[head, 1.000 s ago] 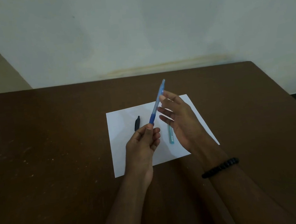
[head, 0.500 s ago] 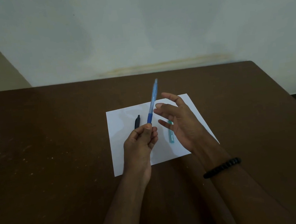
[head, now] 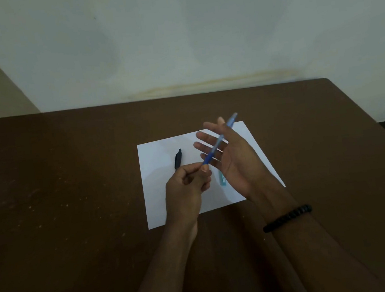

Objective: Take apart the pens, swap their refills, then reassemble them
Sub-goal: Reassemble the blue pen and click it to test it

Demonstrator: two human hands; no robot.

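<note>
One blue pen (head: 219, 140) is pinched at its lower end by my left hand (head: 187, 189); my right hand (head: 233, 158) is spread behind it. One black piece (head: 178, 159) and one teal piece (head: 222, 178) lie on one paper sheet (head: 163, 196) on the table (head: 62, 207).

just the one view here: the head camera is looking forward and down from above the near edge of the desk (head: 74, 205), facing the pale wall (head: 175, 40) behind it. it is sitting close over the forearms, which are reaching in from the bottom of the frame, and the wide lens is taking in nearly the whole desk, with the white sheet (head: 163, 196) lying near the middle.
</note>
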